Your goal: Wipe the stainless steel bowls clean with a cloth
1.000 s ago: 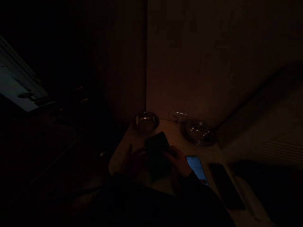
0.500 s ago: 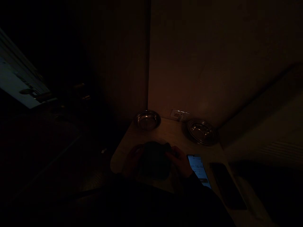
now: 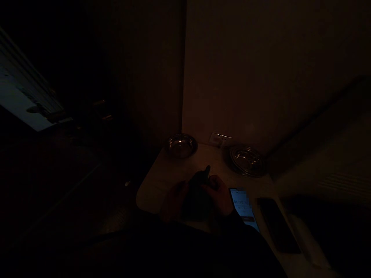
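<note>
The view is very dark. A dark teal piece (image 3: 197,199), soft and cloth-like, is between my hands above the table's near part; its exact kind is hard to tell. My right hand (image 3: 220,194) pinches its upper right edge, where a small tip sticks up past the fingers. Along its left side lies my left hand (image 3: 174,199), with the fingers bent against it, though shadow hides much of the grip. The lower part of the piece fades into my dark clothing.
On the pale table (image 3: 153,185), a round metal bowl (image 3: 181,146) stands at the back left and metal dishes (image 3: 247,161) at the back right. A lit phone (image 3: 244,208) lies right of my right hand, beside a dark flat oblong thing (image 3: 279,226). A socket (image 3: 220,139) is on the wall.
The teal piece has become narrower and its top now slants up to a tip. My left hand has moved right, closer to my right hand.
</note>
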Demonstrator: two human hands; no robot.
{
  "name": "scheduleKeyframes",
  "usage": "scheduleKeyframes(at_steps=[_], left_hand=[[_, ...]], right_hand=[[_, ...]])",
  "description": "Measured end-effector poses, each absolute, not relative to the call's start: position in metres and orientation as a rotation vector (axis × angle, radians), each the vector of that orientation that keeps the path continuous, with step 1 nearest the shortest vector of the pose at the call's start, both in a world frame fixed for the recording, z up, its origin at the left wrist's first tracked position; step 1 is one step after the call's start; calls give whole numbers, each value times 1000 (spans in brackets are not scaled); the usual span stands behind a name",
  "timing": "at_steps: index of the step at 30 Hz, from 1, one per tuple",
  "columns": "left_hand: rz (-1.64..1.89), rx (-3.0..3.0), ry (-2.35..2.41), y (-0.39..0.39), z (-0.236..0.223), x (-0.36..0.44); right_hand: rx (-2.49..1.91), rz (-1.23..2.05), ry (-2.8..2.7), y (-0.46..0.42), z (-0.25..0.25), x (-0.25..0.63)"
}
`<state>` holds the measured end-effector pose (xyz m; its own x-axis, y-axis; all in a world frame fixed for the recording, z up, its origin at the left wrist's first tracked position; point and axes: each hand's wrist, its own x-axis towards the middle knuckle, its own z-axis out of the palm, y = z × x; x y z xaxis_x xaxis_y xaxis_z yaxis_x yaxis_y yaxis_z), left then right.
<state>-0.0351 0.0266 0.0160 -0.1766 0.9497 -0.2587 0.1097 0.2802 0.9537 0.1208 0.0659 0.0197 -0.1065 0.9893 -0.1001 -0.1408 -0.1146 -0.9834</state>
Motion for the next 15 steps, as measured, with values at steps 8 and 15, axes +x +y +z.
scheduleKeyframes(at_steps=[8,15], left_hand=[[1003,942,1335,27,15,-43],[963,984,1350,26,21,-53]], right_hand=[[-1147,1440,-1148,64,27,123],[-1095,1494,-1609,71,23,146]])
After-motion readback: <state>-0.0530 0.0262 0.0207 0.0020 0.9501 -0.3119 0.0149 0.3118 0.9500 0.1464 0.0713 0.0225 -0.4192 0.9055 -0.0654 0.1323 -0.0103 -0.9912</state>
